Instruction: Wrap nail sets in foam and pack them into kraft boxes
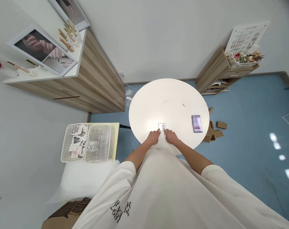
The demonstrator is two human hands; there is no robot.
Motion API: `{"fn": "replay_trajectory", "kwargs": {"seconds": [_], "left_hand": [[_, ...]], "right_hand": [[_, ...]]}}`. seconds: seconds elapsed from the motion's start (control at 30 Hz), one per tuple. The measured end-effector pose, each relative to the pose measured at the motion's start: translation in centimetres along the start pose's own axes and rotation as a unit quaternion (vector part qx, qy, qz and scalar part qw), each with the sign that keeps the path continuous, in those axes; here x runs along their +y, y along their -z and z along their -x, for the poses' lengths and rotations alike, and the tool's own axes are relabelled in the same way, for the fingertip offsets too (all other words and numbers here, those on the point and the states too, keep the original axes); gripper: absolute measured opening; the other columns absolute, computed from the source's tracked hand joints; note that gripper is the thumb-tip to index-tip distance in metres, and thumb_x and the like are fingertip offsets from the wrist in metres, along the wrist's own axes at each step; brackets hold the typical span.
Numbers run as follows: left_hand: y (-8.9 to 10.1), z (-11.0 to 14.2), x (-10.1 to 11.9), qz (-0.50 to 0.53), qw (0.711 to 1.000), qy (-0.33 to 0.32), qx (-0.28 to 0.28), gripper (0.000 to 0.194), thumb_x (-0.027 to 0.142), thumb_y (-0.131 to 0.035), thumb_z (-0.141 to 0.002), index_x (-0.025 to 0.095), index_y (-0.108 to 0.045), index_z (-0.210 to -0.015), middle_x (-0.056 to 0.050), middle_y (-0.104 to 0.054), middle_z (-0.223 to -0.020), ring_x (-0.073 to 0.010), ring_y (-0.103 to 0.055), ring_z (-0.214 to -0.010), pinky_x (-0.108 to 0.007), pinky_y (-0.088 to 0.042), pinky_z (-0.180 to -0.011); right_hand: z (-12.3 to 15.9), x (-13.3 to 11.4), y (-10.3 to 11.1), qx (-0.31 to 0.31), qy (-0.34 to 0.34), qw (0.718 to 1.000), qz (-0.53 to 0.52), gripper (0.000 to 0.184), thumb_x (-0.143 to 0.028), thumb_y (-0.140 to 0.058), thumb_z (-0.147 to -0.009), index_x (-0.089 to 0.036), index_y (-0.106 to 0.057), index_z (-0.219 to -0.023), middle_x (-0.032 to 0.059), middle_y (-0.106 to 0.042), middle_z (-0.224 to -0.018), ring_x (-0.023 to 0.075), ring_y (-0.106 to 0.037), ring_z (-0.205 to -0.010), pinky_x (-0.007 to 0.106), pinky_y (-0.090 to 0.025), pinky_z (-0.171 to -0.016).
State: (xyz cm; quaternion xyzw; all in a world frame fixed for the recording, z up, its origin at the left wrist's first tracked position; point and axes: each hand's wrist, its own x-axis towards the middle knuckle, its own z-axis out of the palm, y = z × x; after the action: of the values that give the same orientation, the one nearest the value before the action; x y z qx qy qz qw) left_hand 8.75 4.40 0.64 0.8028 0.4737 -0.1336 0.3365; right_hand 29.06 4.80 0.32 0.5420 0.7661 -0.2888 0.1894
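Observation:
A small flat clear case [162,126] lies near the front of the round white table [168,92]. Whitish and pinkish contents show through it, too small to make out. At its near left corner are the fingertips of my left hand [153,137], bent and closed on the edge. My right hand [171,136] grips the near right corner in the same way, thumb turned inward. To the right on the tabletop lies a blurred purple rectangular item [197,123], apart from both hands.
Left of me, two white baskets stand on a side table: one with packets [77,140], one with clear cases [98,143]. A wood-grain cabinet [103,70] rises at the left. Brown cardboard boxes [211,131] lie on the floor behind the table's right edge, near a small drawer cabinet [211,70].

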Motion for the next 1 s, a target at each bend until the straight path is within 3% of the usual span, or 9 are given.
{"fn": "replay_trajectory", "kwargs": {"seconds": [0.23, 0.37, 0.47, 0.67, 0.83, 1.0], "left_hand": [[0.5, 2.6, -5.0, -0.031, 0.996, 0.065, 0.044, 0.069, 0.011, -0.043, -0.09, 0.025, -0.028, -0.156, -0.005, -0.018, -0.169, -0.0312, -0.028, -0.149, -0.051, -0.022, -0.12], [1.1, 3.5, -8.3, -0.026, 0.996, 0.078, 0.044, 0.07, 0.012, -0.044, -0.09, 0.025, -0.027, -0.157, -0.004, -0.013, -0.17, -0.0326, -0.033, -0.146, -0.05, -0.03, -0.116], [1.2, 3.8, -9.5, -0.026, 0.997, 0.06, 0.037, 0.071, 0.012, -0.046, -0.089, 0.024, -0.027, -0.157, -0.006, -0.011, -0.17, -0.0335, -0.036, -0.145, -0.047, -0.037, -0.111], [0.4, 4.7, -10.2, -0.027, 0.998, 0.025, 0.054, 0.077, 0.012, -0.049, -0.088, 0.027, -0.021, -0.158, -0.008, 0.005, -0.171, -0.0329, -0.046, -0.138, -0.042, -0.047, -0.099], [-0.5, 6.1, -10.0, -0.023, 0.997, 0.042, 0.055, 0.074, 0.015, -0.048, -0.09, 0.025, -0.021, -0.158, -0.01, 0.0, -0.171, -0.0315, -0.053, -0.131, -0.041, -0.049, -0.097], [-1.5, 8.1, -8.3, -0.012, 0.994, 0.071, 0.083, 0.074, 0.017, -0.048, -0.09, 0.023, -0.022, -0.158, -0.011, -0.002, -0.17, -0.0328, -0.052, -0.132, -0.042, -0.048, -0.1]], "right_hand": [[-3.4, -5.6, 1.3, -0.008, 0.032, 0.999, -0.008, 0.071, -0.017, -0.043, -0.094, -0.021, -0.022, -0.161, 0.0132, -0.03, -0.163, 0.0341, -0.038, -0.139, 0.045, -0.037, -0.109], [-5.6, -8.8, 2.1, -0.014, 0.013, 1.0, -0.024, 0.072, -0.02, -0.046, -0.093, -0.022, -0.023, -0.161, 0.015, -0.031, -0.162, 0.0365, -0.039, -0.138, 0.048, -0.038, -0.108], [-6.2, -9.6, 1.9, -0.013, -0.005, 0.999, -0.052, 0.076, -0.021, -0.049, -0.092, -0.025, -0.021, -0.162, 0.0153, -0.032, -0.161, 0.0375, -0.038, -0.139, 0.048, -0.038, -0.108], [-4.4, -8.9, 0.1, -0.006, -0.016, 0.992, -0.124, 0.087, -0.023, -0.05, -0.091, -0.023, -0.003, -0.164, 0.0112, -0.021, -0.167, 0.0344, -0.027, -0.149, 0.047, -0.036, -0.112], [-1.8, -8.6, -1.2, -0.027, -0.038, 0.991, -0.126, 0.085, -0.026, -0.05, -0.093, -0.02, -0.004, -0.164, 0.0116, -0.022, -0.167, 0.0325, -0.03, -0.149, 0.045, -0.037, -0.112], [0.8, -7.8, -2.3, -0.05, -0.053, 0.989, -0.126, 0.081, -0.029, -0.048, -0.095, -0.019, -0.008, -0.164, 0.0137, -0.024, -0.166, 0.0323, -0.041, -0.143, 0.042, -0.043, -0.107]]}}
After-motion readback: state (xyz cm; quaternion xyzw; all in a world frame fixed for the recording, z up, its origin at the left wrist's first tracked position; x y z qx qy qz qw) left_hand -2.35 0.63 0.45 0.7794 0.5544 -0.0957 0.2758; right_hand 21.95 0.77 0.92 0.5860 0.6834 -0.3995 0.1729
